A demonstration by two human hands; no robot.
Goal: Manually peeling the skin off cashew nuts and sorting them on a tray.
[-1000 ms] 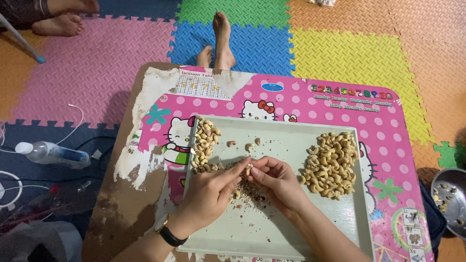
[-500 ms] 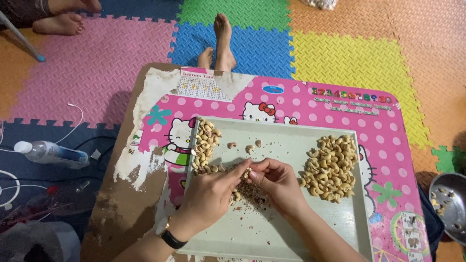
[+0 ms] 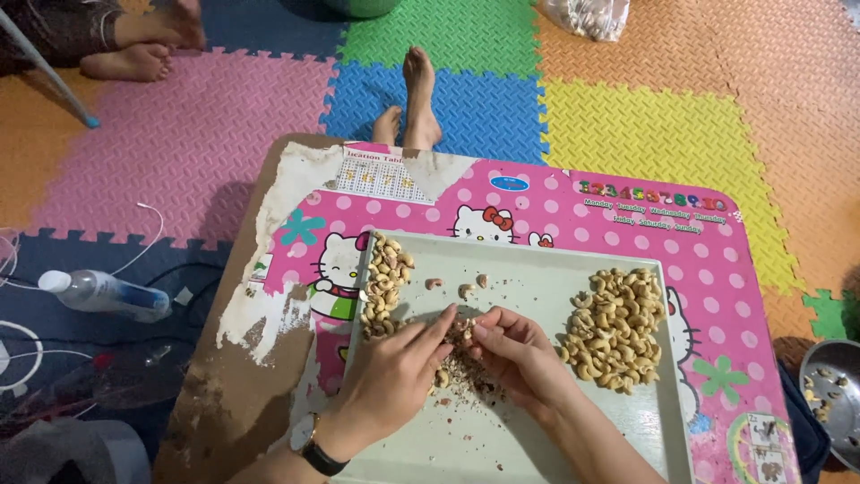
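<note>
Both bare hands met over the middle of a shallow, pale rectangular tray point(image 3: 537, 448) that sat on a low pink table point(image 3: 717, 269) with a cartoon-cat print and a peeling, worn left edge. The left hand point(image 3: 390, 381), a dark-strapped wristwatch point(image 3: 313, 444) at its wrist, had its fingers stretched forward and drawn together, tips touching a small cashew piece point(image 3: 459, 332) in the crumbly heap. The right hand point(image 3: 520, 358) curled loosely beside it, thumb and forefinger pinched close at the same spot; whether either hand fully gripped the nut could not be told, as the fingertips covered it.

Under and between the hands lay a scatter of brown, flaky skin fragments point(image 3: 461, 372). Along the tray's far-left side ran a column of mottled, tan, unpeeled cashews point(image 3: 385, 287), rough and dull. On the right sat a rounded heap of smooth, pale, curved peeled cashews point(image 3: 616, 327), well apart from the hands. Three loose kernels point(image 3: 457, 287) lay on bare tray beyond the fingertips.

The floor was covered in interlocking foam mats point(image 3: 645, 125), textured, in pink, blue, green, yellow and orange. A bare foot point(image 3: 417, 99) rested on the blue one just beyond the table. A clear plastic bottle point(image 3: 103, 294) lay on its side at the left, and a round metal bowl point(image 3: 838, 394) showed at the right edge.
</note>
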